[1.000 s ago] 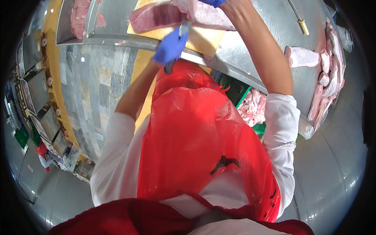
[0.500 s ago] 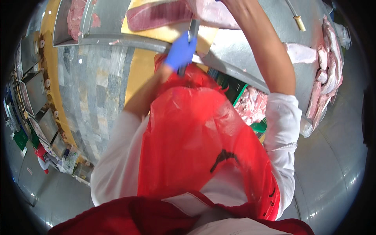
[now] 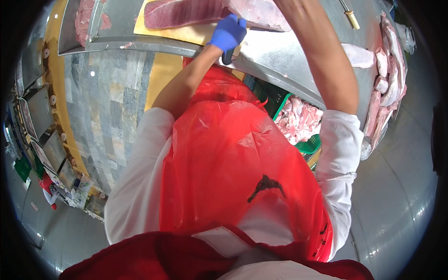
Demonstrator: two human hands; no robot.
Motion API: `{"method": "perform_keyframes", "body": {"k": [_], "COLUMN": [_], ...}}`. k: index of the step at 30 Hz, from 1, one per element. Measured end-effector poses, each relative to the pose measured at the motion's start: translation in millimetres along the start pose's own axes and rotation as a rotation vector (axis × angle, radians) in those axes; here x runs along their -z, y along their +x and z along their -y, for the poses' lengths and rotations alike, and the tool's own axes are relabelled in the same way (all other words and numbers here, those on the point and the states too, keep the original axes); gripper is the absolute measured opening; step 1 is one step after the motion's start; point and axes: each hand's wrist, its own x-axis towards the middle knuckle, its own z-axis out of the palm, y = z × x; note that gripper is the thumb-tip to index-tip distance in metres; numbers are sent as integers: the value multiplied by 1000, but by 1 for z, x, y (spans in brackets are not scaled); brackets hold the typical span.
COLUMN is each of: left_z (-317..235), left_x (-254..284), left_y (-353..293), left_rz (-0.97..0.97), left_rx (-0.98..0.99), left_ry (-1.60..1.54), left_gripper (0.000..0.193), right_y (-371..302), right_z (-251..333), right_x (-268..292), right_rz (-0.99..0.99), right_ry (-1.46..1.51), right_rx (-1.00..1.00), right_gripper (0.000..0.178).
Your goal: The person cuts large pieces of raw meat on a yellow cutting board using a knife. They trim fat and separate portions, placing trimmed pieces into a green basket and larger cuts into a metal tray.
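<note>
My left hand (image 3: 227,33), in a blue glove, is closed round a knife whose dark handle (image 3: 227,57) sticks out below the fist. Its blade is mostly hidden by the hand and the meat. The fist is at the near edge of a long slab of raw meat (image 3: 184,13), dark pink on the left, with a pale fatty part (image 3: 259,14) to the right. Under the meat lies a yellow cutting board (image 3: 175,33). Only my right forearm (image 3: 326,60) shows; the hand is beyond the top edge.
The steel table (image 3: 275,58) has a raised rim along its near side. At right lie a pale meat piece (image 3: 358,56), several long meat strips (image 3: 395,70) and a wooden-handled tool (image 3: 352,19). A green crate (image 3: 280,105) of trimmings (image 3: 298,120) stands below. Meat fills a tray (image 3: 67,35) at left.
My left hand has moved up and to the right with the knife, reaching the meat. My right hand, whose glove edge showed at the top, has left the view.
</note>
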Motion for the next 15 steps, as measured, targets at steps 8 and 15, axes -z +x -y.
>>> {"method": "perform_keyframes", "body": {"k": [8, 15], "left_z": [26, 1], "left_x": [-31, -38], "left_y": [19, 46], "left_rz": [-193, -99], "left_rx": [-290, -298], "left_ry": [245, 286], "left_gripper": [32, 35], "right_y": [-33, -73], "right_z": [27, 49], "right_x": [-2, -9], "right_rz": [-135, -402], "right_ry": [86, 109], "right_rx": [81, 175], "right_gripper": [14, 13]}}
